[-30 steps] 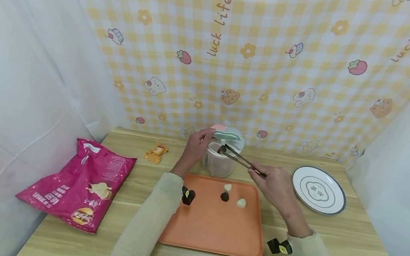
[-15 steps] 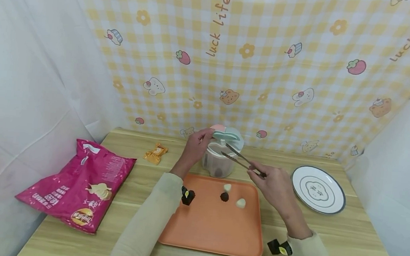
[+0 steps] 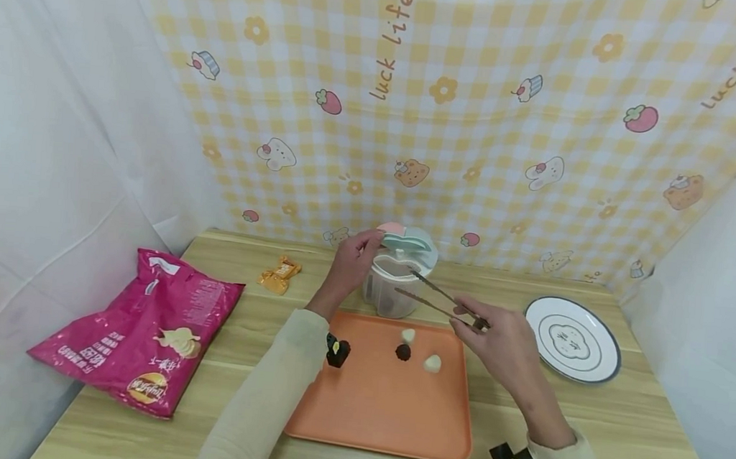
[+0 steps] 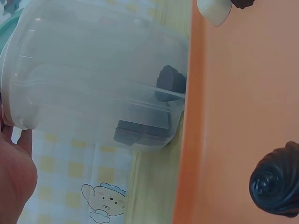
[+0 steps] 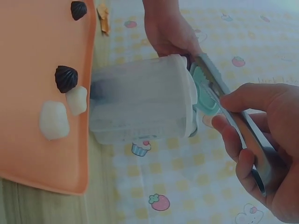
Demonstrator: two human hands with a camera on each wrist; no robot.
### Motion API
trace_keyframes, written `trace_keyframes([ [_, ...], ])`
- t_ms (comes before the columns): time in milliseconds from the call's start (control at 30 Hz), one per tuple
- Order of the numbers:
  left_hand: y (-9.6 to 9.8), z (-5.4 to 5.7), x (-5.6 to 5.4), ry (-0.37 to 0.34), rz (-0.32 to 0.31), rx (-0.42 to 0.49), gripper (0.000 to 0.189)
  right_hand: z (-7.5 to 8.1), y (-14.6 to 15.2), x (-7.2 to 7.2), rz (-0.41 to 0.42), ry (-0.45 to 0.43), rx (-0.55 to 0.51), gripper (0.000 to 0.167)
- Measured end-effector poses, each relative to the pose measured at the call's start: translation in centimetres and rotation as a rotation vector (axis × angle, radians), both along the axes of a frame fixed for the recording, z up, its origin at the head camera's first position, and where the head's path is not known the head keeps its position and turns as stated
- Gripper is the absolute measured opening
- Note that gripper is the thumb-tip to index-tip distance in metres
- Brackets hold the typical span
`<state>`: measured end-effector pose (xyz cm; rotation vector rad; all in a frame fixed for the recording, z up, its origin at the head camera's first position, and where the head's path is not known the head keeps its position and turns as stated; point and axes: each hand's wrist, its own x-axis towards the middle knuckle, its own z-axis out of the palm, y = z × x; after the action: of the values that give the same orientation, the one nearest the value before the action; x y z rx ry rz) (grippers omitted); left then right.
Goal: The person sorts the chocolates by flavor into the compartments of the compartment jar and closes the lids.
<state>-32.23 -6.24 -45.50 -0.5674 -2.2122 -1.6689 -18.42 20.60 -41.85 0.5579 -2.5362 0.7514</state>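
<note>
At the raised lid [image 3: 409, 243] of a clear plastic container [image 3: 395, 300], my left hand [image 3: 356, 254] grips the edge. Dark lumps [image 4: 170, 80] show through its wall, low inside. My right hand [image 3: 496, 333] holds metal tongs [image 3: 431, 292], their arms spread with nothing between the tips, just in front of the container's opening. Behind the tongs, the right wrist view shows part of the green flap [image 5: 205, 95]. On the orange tray [image 3: 380, 410] lie two white pieces [image 5: 53, 120] and a dark ridged piece [image 3: 403, 352] beside them. Another dark swirled piece [image 4: 275, 182] rests farther left on the tray.
A pink snack bag [image 3: 145, 334] lies at the left of the wooden table [image 3: 598, 435]. Behind the tray's left side is an orange wrapped packet [image 3: 280, 275]. A white plate [image 3: 570, 339] with a blue rim stands right of my right hand. A checked cloth [image 3: 440, 134] hangs behind.
The tongs let go of a dark piece, which dropped into the container. Then my right hand drew the tongs back slightly to the right, their arms wider apart. My left hand stayed at the lid.
</note>
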Motion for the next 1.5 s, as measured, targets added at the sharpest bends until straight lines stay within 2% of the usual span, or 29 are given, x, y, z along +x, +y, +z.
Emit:
trace_keyframes([
  [133,0.0,0.0,0.1,-0.014,0.010,0.000,0.035,0.0,0.4,1.1,0.023,-0.010,0.030,0.028],
  [300,-0.1,0.1,0.1,-0.010,0.016,0.023,0.034,-0.7,0.8,1.9,0.065,-0.115,0.058,0.032],
  [367,-0.1,0.1,0.0,-0.008,0.011,0.030,0.033,-1.2,0.9,2.1,0.078,-0.160,0.059,0.032],
  [600,0.1,0.0,0.1,-0.007,0.012,0.021,0.033,-4.0,1.5,2.4,0.129,-0.219,0.097,0.026],
  [767,0.1,0.0,0.0,-0.014,0.022,0.006,0.034,-5.1,1.9,2.9,0.106,-0.258,0.111,0.026],
  [967,0.1,-0.1,0.0,-0.028,0.036,-0.005,0.035,-5.7,2.0,2.9,0.060,-0.256,0.133,0.025],
  [1267,0.1,-0.1,-0.1,-0.007,0.031,-0.002,0.034,-5.8,2.0,2.8,0.056,-0.295,0.155,0.023],
  [1500,0.1,-0.2,-0.1,0.007,0.036,-0.010,0.033,-5.8,1.9,2.8,0.041,-0.292,0.172,0.022],
])
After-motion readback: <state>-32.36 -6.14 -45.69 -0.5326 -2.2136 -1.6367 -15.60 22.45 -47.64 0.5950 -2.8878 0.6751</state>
